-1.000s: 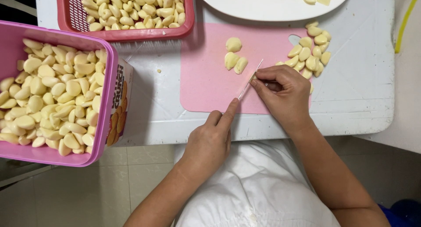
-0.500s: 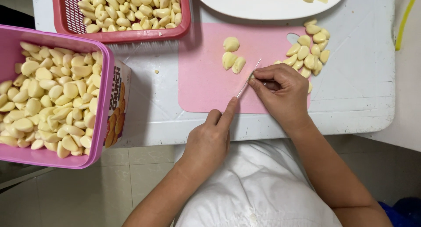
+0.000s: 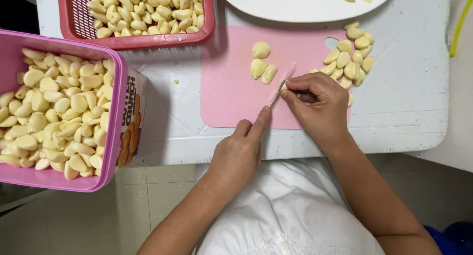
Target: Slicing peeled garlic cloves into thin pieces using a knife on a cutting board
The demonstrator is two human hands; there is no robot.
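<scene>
Head view, left hand point(image 3: 241, 154) grip on knife point(image 3: 282, 85), beside right-hand point(image 3: 318, 107) clove point(image 3: 284, 87).

Single head view, looking straight down from close above onto table point(image 3: 404, 87) edge, cutting board point(image 3: 231, 92), both hands and lap; floor visible below.

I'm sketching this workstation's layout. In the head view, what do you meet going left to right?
Pink basket of garlic → printed box → left hand with knife → right hand → loose clove pile → yellow strip.
</scene>
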